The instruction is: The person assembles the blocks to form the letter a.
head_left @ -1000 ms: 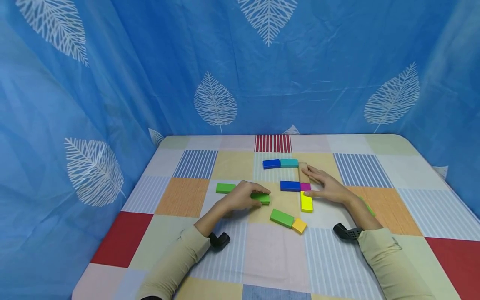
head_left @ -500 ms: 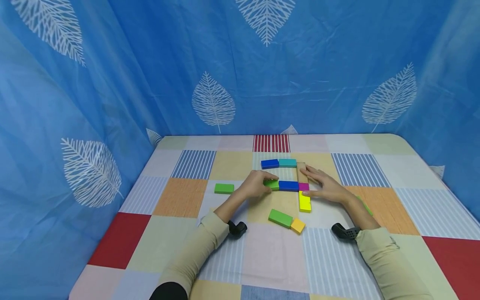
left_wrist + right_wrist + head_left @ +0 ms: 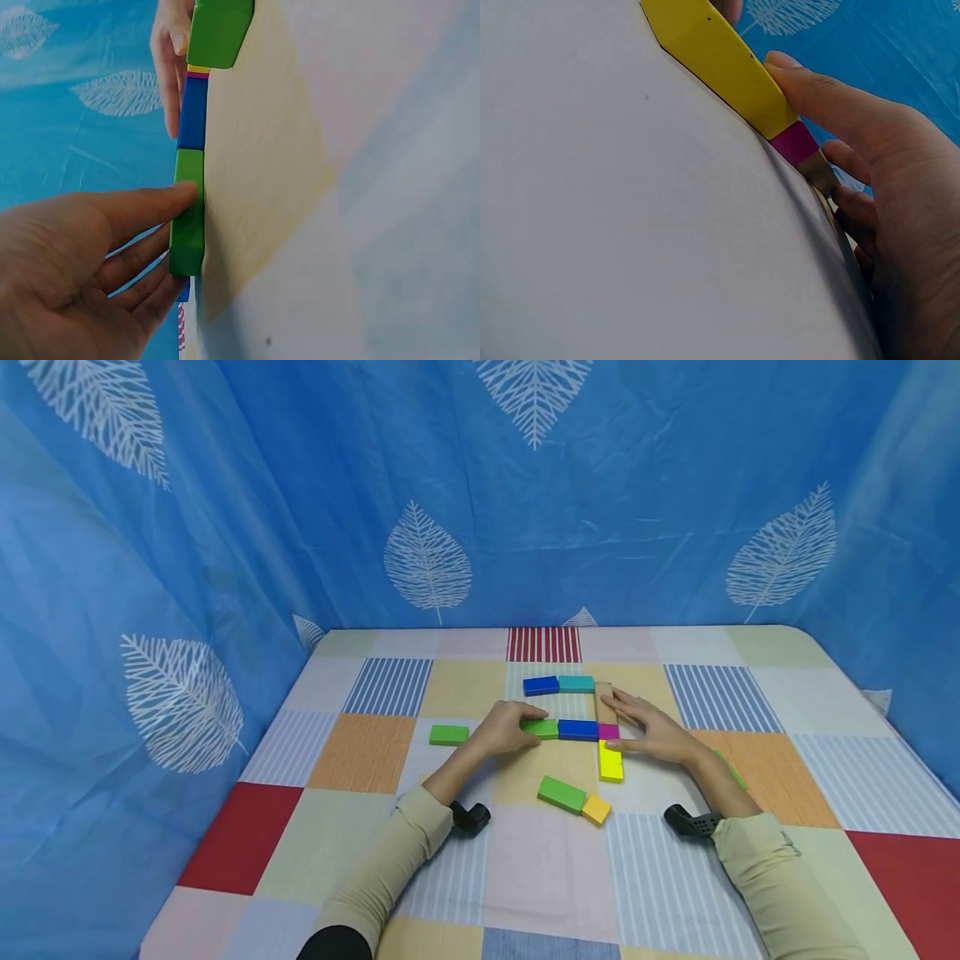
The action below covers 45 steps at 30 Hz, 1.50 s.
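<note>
My left hand (image 3: 504,729) pinches a green block (image 3: 187,214) between thumb and fingers, its right end touching a blue block (image 3: 577,730). To the right of the blue one, a small magenta block (image 3: 608,732) joins a yellow block (image 3: 611,762) below and a tan block (image 3: 604,706) above. My right hand (image 3: 660,735) rests at this column with spread fingers, fingertips against the tan block and thumb on the yellow block's edge, as the right wrist view shows. A teal block (image 3: 577,684) and another blue block (image 3: 541,686) extend left from the tan block's top.
A loose green block (image 3: 448,735) lies left of my left hand. Nearer me, another green block (image 3: 561,795) touches an orange-yellow block (image 3: 597,810). Part of a green piece (image 3: 735,770) shows beside my right forearm. The patchwork tablecloth (image 3: 551,877) ends at a blue curtain (image 3: 315,510).
My left hand carried the green block up and right until it met the blue block's left end, and its fingers have since shifted slightly left. The right hand stayed in place.
</note>
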Tool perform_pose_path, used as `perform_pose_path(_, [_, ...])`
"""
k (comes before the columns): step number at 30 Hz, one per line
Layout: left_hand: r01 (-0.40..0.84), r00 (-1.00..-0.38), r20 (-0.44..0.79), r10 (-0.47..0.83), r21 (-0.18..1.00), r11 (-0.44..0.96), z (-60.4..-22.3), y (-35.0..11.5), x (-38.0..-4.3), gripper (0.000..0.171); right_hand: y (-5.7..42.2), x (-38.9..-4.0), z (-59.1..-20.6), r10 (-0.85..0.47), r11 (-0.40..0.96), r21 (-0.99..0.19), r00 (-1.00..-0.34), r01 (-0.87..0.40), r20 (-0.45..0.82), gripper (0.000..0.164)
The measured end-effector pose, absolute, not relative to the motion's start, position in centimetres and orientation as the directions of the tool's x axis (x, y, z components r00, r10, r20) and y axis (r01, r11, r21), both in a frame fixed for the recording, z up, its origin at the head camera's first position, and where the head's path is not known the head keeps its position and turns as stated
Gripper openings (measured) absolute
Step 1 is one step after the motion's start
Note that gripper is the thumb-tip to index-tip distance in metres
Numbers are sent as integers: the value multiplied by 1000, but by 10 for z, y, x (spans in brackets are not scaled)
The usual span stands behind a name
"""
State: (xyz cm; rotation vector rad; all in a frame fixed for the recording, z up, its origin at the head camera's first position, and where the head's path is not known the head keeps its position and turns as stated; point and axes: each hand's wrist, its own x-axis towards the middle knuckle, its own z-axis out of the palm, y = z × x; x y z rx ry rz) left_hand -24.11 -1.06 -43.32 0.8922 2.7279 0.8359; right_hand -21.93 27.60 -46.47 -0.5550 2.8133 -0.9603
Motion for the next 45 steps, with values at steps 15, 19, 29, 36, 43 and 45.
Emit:
perform_pose_path(15, [508, -810, 42, 585, 549, 664, -437, -12, -245, 38, 276, -221, -464, -378, 737, -604, -926, -303, 4, 84])
perform_pose_path(19, [509, -810, 43, 584, 546, 666, -438, -12, -244, 39, 277, -221, -464, -379, 739, -601, -925, -306, 4, 84])
perform_pose_path(29, [508, -805, 50, 592, 572, 643, -437, -15, -242, 42, 277, -219, -465, -403, 711, -619, -915, -335, 32, 82])
perform_pose_path(36, [512, -808, 141, 572, 648, 564, -424, -41, -238, 40, 276, -219, -466, -404, 711, -617, -914, -338, 36, 82])
perform_pose_path(43, [494, -833, 178, 523, 667, 559, -408, -82, -237, 40, 277, -219, -465, -390, 720, -616, -921, -319, 21, 82])
perform_pose_path(45, [478, -840, 161, 519, 673, 564, -407, -95, -238, 40, 277, -219, -466, -388, 723, -614, -921, -316, 17, 82])
